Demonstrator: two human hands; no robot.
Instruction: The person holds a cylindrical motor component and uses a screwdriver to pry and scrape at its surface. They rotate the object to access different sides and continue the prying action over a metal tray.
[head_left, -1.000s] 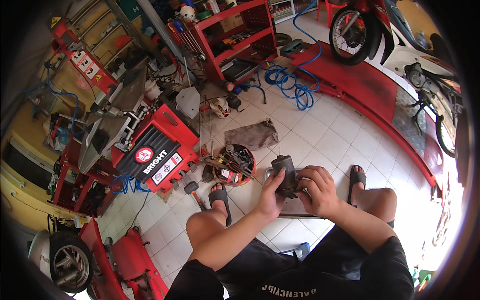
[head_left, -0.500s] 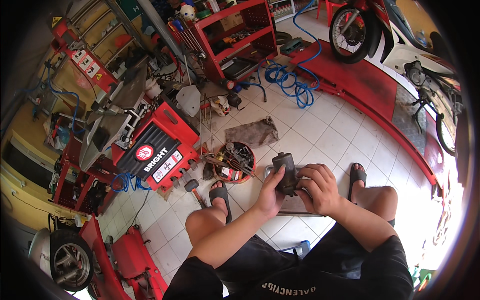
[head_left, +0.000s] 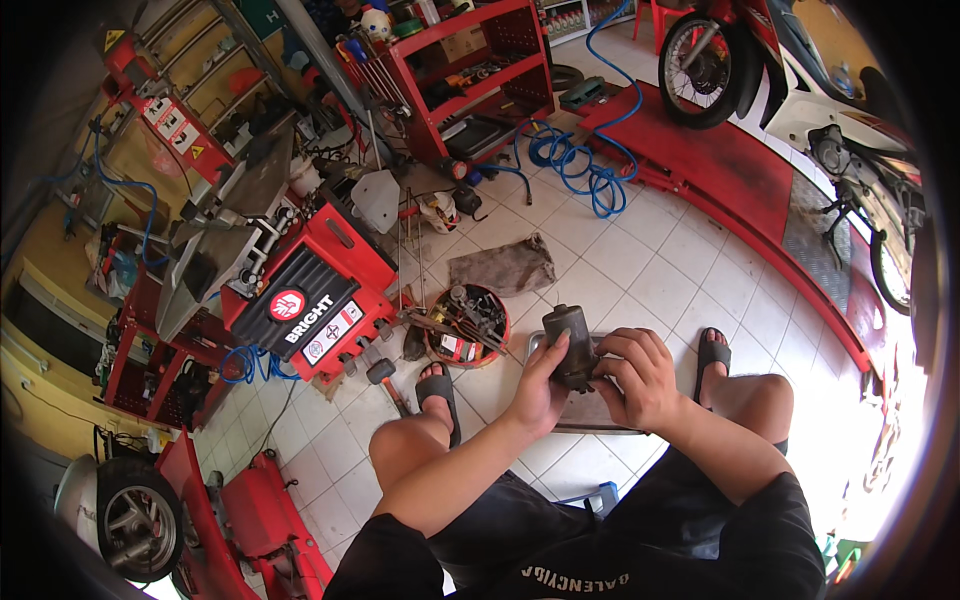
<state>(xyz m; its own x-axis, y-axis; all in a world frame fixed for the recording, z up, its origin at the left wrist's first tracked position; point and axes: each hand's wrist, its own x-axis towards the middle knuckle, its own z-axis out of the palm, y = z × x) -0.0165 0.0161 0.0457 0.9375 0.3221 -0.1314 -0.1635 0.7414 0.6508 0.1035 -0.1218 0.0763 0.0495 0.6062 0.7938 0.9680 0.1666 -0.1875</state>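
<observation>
A dark grey cylindrical starter motor (head_left: pixel 569 330), with a small stub at its upper end, is held upright and slightly tilted between my hands. My left hand (head_left: pixel 545 385) wraps its left side, thumb along the body. The fingers of my right hand (head_left: pixel 637 375) are bent and pinch at the motor's lower right end; what exactly they grip there is hidden. Beneath both hands lies a shallow metal tray (head_left: pixel 600 414), mostly covered by them.
Left of the tray stands a red tub (head_left: pixel 505 337) of tools and parts, with a hammer (head_left: pixel 385 378) nearby. A grey rag (head_left: pixel 502 266) lies beyond. A red tyre machine (head_left: pixel 310 290) is at left; a red lift ramp (head_left: pixel 690 140) with a motorcycle (head_left: pixel 820 140) is at right.
</observation>
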